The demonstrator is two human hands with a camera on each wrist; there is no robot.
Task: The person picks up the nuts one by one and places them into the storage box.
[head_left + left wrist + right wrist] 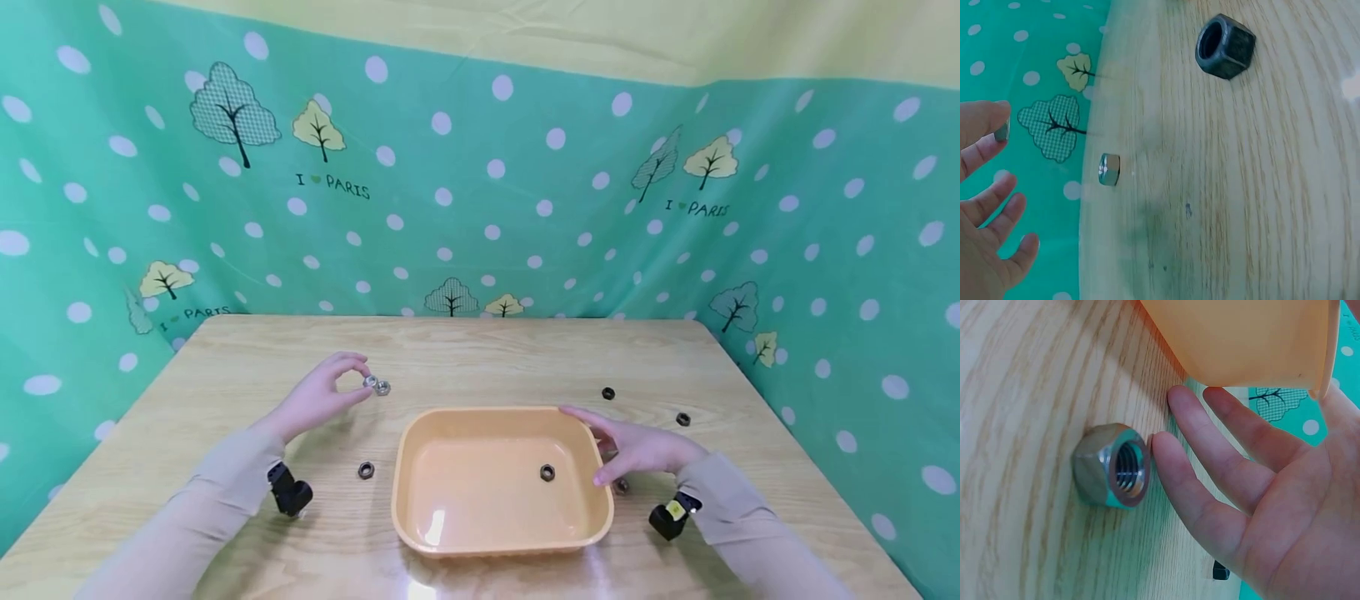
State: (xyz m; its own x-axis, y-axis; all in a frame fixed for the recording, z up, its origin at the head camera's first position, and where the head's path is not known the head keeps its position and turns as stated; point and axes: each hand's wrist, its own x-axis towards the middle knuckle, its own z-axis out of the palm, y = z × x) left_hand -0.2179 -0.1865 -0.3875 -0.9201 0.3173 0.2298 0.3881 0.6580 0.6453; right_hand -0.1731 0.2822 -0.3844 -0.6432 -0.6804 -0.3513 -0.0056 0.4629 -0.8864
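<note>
My left hand (326,396) pinches a silver nut (1002,131) between thumb and fingertip, above the table. Right beside it in the head view, a second silver nut (383,388) lies on the wood. A peach plastic bin (495,546) stands at the centre with a dark nut (547,472) inside. At the bin's right end, my right hand (641,446) holds the rim, with the thumb over the edge and other fingers outside the wall. Under that hand another nut (1110,465) sits close to the bin, mostly covered in the head view.
On the wooden table (262,333), a dark nut (366,470) lies left of the bin. Two more, a black nut (608,392) and a dark nut (683,419), lie at the back right. A green dotted curtain (465,192) surrounds the table's back and sides.
</note>
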